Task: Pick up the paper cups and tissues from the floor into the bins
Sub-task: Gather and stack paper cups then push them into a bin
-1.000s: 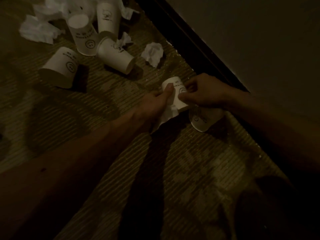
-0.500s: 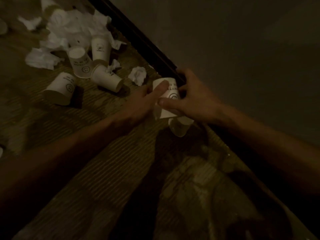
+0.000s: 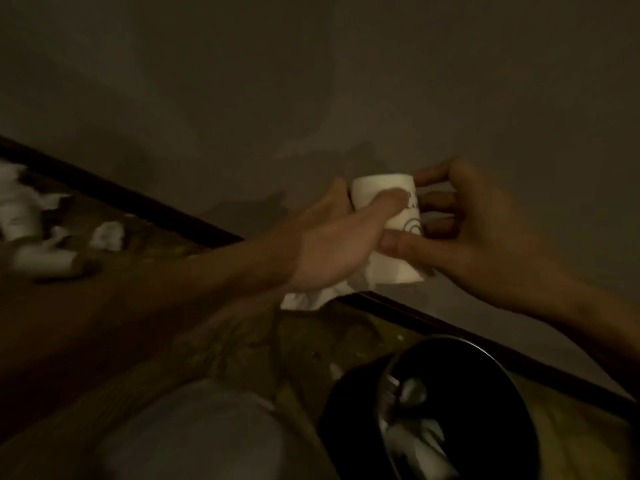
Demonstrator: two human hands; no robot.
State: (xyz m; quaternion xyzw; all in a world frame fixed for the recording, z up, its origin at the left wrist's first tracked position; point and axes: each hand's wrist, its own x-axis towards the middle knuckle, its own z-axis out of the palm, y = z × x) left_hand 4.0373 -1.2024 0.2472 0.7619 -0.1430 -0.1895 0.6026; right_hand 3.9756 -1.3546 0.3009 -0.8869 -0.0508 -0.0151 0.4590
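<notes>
Nearest the camera, at seven o'clock in the view, sat a pale rounded shape [image 3: 194, 431], too blurred to identify. Beside it, at five o'clock, stood a black bin [image 3: 478, 382] with its mouth open upward and pale scraps [image 3: 415, 441] lying inside, their kind unclear. Both rested on the patterned carpet [image 3: 263, 341].

Above the bin and well clear of the floor, the two hands met around one paper cup [image 3: 381, 192], held base-up just right of the centre. The left hand [image 3: 332, 244] came in from nine o'clock of the cup, its thumb laid across the cup's front and its fingers hidden behind. A tissue [image 3: 311, 296] hung from under that palm at the cup's seven o'clock. The right hand [image 3: 478, 230] closed on the cup from three o'clock, fingers curled round its far side and thumb pressed on the lower front, touching the left thumb.

Farther off, at nine o'clock, a fallen cup [image 3: 45, 263] lay on its side on the carpet, with a crumpled tissue [image 3: 108, 235] just beyond it and a heap of tissues [image 3: 14, 202] at the edge, all smeared by motion. Behind them ran the dark skirting board [image 3: 131, 199], and the wall [image 3: 311, 81] filled the view from ten to two o'clock.
</notes>
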